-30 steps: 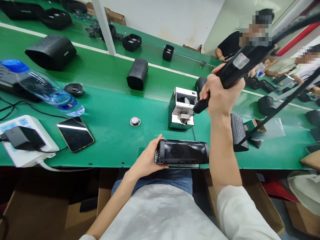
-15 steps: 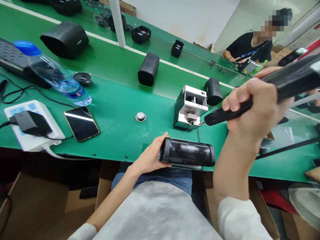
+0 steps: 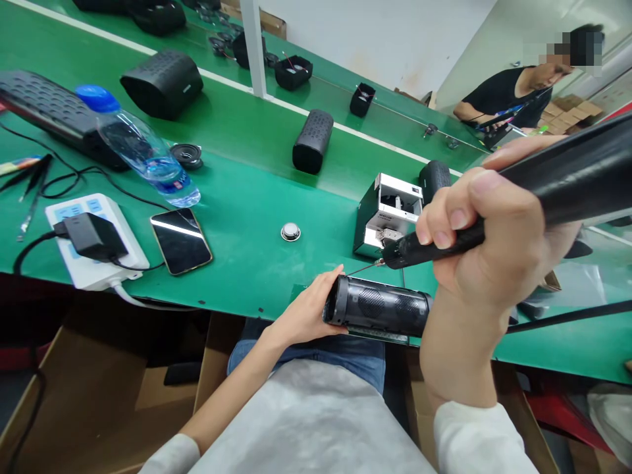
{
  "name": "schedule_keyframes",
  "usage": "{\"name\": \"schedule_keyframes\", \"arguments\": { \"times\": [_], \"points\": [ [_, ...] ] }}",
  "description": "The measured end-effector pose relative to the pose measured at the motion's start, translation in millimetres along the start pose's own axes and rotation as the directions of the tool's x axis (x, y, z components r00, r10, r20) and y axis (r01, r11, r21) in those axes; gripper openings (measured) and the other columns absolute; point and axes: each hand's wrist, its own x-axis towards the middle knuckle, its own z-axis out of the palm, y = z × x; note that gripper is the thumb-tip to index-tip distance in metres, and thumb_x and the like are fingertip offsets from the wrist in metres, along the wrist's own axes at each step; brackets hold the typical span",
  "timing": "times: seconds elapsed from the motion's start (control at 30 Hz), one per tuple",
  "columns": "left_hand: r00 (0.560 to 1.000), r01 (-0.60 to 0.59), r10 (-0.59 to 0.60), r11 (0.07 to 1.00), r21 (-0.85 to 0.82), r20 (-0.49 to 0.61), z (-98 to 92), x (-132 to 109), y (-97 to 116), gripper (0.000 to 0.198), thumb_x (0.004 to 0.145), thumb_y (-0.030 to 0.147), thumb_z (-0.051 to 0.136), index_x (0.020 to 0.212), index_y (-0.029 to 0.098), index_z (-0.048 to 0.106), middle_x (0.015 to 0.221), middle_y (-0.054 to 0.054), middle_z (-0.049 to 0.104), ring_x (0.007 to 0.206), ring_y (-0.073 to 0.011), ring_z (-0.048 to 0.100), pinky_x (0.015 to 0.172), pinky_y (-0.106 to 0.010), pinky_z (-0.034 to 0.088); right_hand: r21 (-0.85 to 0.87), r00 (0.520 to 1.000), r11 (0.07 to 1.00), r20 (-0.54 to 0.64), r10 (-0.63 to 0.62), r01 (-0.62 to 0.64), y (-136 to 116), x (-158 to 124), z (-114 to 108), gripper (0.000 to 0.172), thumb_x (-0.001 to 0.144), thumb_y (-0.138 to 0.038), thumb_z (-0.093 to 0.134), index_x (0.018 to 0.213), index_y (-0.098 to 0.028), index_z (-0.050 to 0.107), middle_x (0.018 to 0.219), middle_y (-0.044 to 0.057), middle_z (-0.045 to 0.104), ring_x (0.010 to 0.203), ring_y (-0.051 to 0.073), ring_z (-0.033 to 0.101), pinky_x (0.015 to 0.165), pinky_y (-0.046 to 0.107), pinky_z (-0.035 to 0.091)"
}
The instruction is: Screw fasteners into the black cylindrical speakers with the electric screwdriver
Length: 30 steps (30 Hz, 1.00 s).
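Observation:
My left hand is closed around the left end of a black speaker housing, which lies on its side at the table's front edge with its perforated face upward. A black electric screwdriver is gripped in my right hand. Its thin bit points left and down, the tip close to the housing's upper left edge; whether it touches I cannot tell. Behind the housing stands a silver and black screw feeder, partly hidden by the screwdriver. My right wrist covers the housing's right end.
Left of the feeder lies a small round metal part. Farther left are a phone, a power strip, a water bottle and a loose speaker driver. Black speakers stand behind. Across the table sits another person.
My right hand has brought the screwdriver left and down, away from the feeder's front, toward the housing. My left hand keeps its hold. The view has shifted slightly.

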Motion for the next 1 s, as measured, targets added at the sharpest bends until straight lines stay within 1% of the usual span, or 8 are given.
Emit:
{"name": "schedule_keyframes", "arguments": {
  "times": [0.1,0.23,0.37,0.5,0.57,0.67,0.9,1.0],
  "points": [
    [1.0,0.007,-0.008,1.0,0.007,0.005,-1.4,1.1,1.5,0.146,0.077,0.028,0.108,0.185,0.038,0.011,0.178,-0.02,0.046,0.167,-0.0453,0.048,0.134,-0.068,0.048,0.018,0.996,0.997,0.064,0.069,-0.07,17.1,-9.8,0.2,0.013,0.091,-0.014,0.075,0.098,-0.021,0.067,0.061,-0.008,0.051,0.043,0.01,0.048,0.041,0.025,0.042],
    [0.999,0.035,-0.035,0.998,-0.043,0.008,-3.7,3.7,6.3,0.137,0.07,0.021,0.109,0.178,0.033,0.025,0.172,-0.019,0.05,0.161,-0.0449,0.052,0.134,-0.067,0.048,-0.021,0.959,0.969,0.138,0.246,-0.245,40.9,-27.3,-2.0,0.018,0.096,-0.021,0.082,0.1,-0.021,0.064,0.063,-0.007,0.057,0.045,0.011,0.055,0.045,0.024,0.048],
    [0.998,0.067,-0.066,0.993,-0.099,0.009,-2.9,5.4,7.6,0.126,0.067,0.015,0.106,0.169,0.031,0.035,0.165,-0.018,0.054,0.155,-0.0454,0.057,0.13,-0.067,0.052,-0.011,0.94,0.953,0.159,0.3,-0.303,52.3,-34.5,-5.3,0.021,0.099,-0.027,0.079,0.096,-0.02,0.059,0.062,-0.006,0.055,0.044,0.01,0.051,0.045,0.024,0.046],
    [0.995,0.103,-0.101,0.989,-0.107,0.02,-2.6,5.6,7.0,0.123,0.068,0.009,0.102,0.168,0.033,0.033,0.166,-0.017,0.053,0.156,-0.0456,0.055,0.131,-0.069,0.05,-0.008,0.917,0.935,0.192,0.35,-0.355,55.5,-34.8,-8.3,0.03,0.092,-0.029,0.088,0.093,-0.019,0.06,0.067,-0.004,0.056,0.046,0.01,0.051,0.045,0.024,0.045],
    [0.992,0.125,-0.122,0.985,-0.116,0.028,-3.3,5.9,6.4,0.116,0.073,0.011,0.099,0.167,0.033,0.034,0.164,-0.016,0.054,0.154,-0.0454,0.058,0.129,-0.07,0.052,-0.009,0.901,0.924,0.217,0.375,-0.382,56.4,-34.9,-9.5,0.034,0.087,-0.029,0.094,0.092,-0.018,0.062,0.068,-0.004,0.058,0.049,0.01,0.052,0.045,0.024,0.045],
    [0.99,0.139,-0.134,0.982,-0.128,0.046,-3.9,6.4,4.7,0.108,0.077,0.015,0.097,0.165,0.033,0.037,0.161,-0.016,0.056,0.15,-0.0455,0.06,0.125,-0.07,0.055,0.002,0.888,0.915,0.244,0.39,-0.403,56.9,-35.6,-11.2,0.035,0.083,-0.028,0.097,0.09,-0.018,0.064,0.068,-0.003,0.059,0.052,0.01,0.054,0.048,0.022,0.047],
    [0.991,0.134,-0.133,0.988,-0.069,0.032,-5.3,5.0,7.2,0.113,0.079,0.016,0.096,0.17,0.033,0.03,0.169,-0.018,0.051,0.156,-0.0451,0.058,0.128,-0.069,0.053,0.021,0.878,0.9,0.231,0.419,-0.435,58.6,-31.9,-12.2,0.04,0.082,-0.034,0.099,0.087,-0.018,0.063,0.066,-0.003,0.057,0.053,0.009,0.052,0.048,0.022,0.045],
    [0.992,0.122,-0.12,0.992,-0.046,0.033,-6.6,5.7,11.0,0.115,0.078,0.016,0.096,0.171,0.031,0.03,0.171,-0.019,0.049,0.16,-0.0459,0.054,0.132,-0.07,0.049,0.029,0.866,0.888,0.236,0.441,-0.459,49.9,-27.8,-7.8,0.041,0.08,-0.034,0.1,0.086,-0.018,0.063,0.063,-0.003,0.058,0.05,0.01,0.052,0.046,0.023,0.045]
  ]
}}
